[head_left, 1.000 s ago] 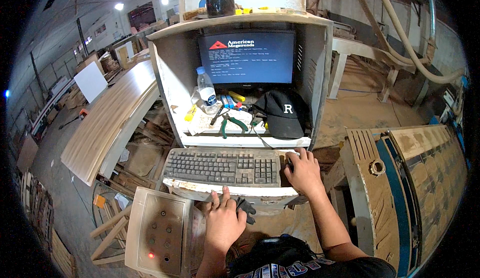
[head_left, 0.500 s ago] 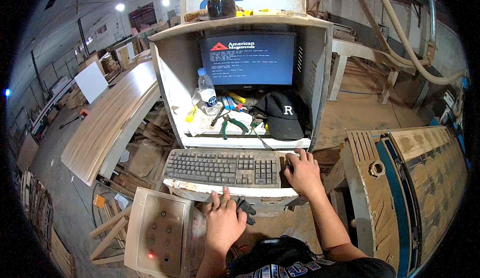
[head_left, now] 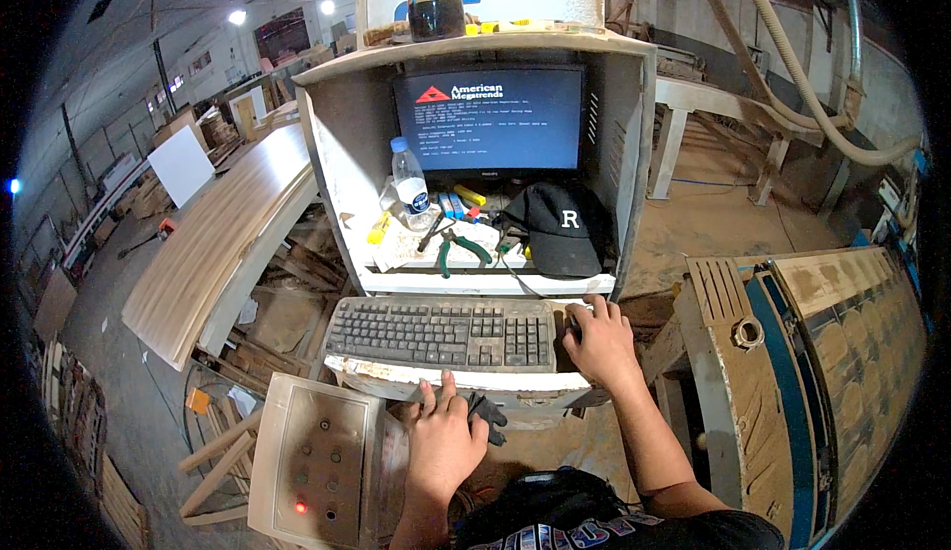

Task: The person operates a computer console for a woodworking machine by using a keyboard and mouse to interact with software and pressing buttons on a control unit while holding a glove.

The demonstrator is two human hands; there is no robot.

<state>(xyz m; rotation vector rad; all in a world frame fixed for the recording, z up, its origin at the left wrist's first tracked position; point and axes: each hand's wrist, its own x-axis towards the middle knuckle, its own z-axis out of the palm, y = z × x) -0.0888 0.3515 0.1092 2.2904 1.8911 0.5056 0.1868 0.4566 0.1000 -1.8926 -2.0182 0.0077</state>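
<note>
Nearest: left hand [head_left: 443, 443], fingers bent, pressing on a dark crumpled glove [head_left: 487, 415] at the front edge of the dusty white keyboard shelf [head_left: 396, 379]. Beside it, a cream metal box with round buttons [head_left: 315, 459]. Further up, right hand [head_left: 598, 339] cupped over a dark mouse, mostly hidden, just right of the dusty grey keyboard [head_left: 443, 333]. Behind that, green-handled pliers [head_left: 458, 249], black cap [head_left: 562, 225], clear plastic bottle [head_left: 408, 183], blue computer screen [head_left: 490, 119]

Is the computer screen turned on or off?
On. The monitor inside the dusty cabinet glows blue with white text and a red logo, above the keyboard.
</note>
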